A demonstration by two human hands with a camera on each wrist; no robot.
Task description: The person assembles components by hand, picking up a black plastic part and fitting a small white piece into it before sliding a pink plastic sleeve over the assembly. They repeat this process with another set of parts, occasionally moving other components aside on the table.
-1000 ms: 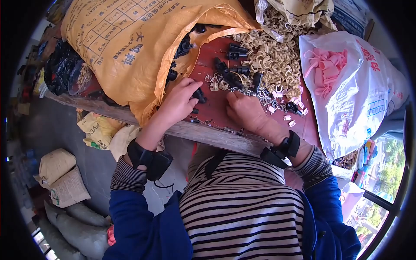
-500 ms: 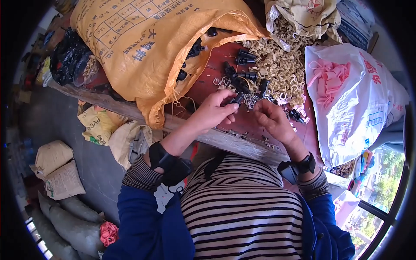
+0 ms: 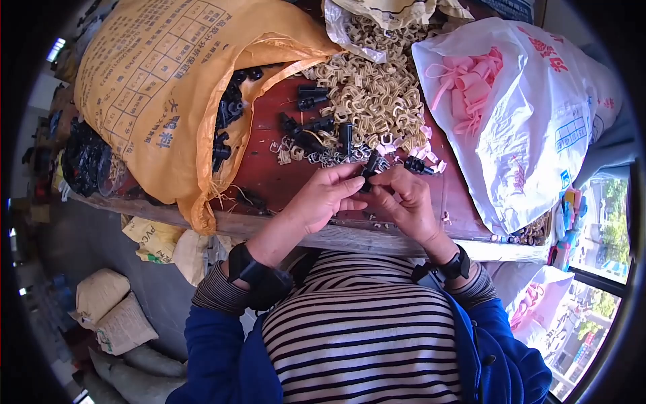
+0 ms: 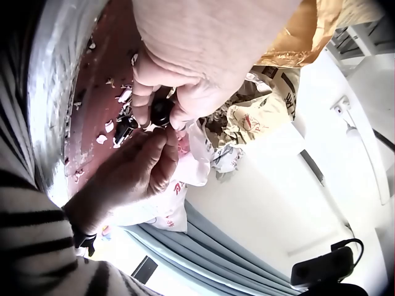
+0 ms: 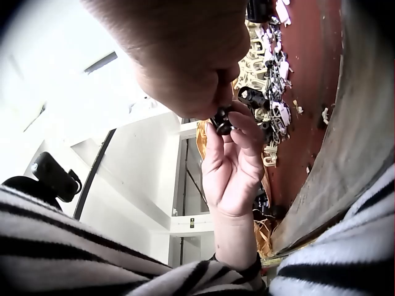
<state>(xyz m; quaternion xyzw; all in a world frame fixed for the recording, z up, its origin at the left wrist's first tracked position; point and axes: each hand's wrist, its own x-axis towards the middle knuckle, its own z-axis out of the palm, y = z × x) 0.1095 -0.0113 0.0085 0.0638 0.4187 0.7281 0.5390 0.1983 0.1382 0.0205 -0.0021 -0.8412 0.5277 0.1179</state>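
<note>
A short black tubular plastic fitting [image 3: 369, 170] is held up over the near part of the red tabletop. My left hand [image 3: 323, 200] pinches it between thumb and fingers; its round end [image 4: 162, 111] shows in the left wrist view. From the other side my right hand [image 3: 408, 203] meets the fitting with curled fingers, thumb and forefinger right at its lower end. I cannot tell whether a small piece sits between those right fingertips. Just beyond the hands lie more black fittings [image 3: 345, 137] and small silvery clips [image 3: 330, 156].
A heap of beige clips [image 3: 377, 101] covers the table's back middle. At left an orange woven sack [image 3: 155, 94] opens onto black fittings; at right a white sack [image 3: 525, 148] holds pink pieces [image 3: 474, 84]. The wooden table edge [image 3: 336, 239] runs close before the body.
My left hand has picked up a black fitting near the orange sack and carried it right. My right hand has lifted from the small clips, and both hands now meet at the fitting.
</note>
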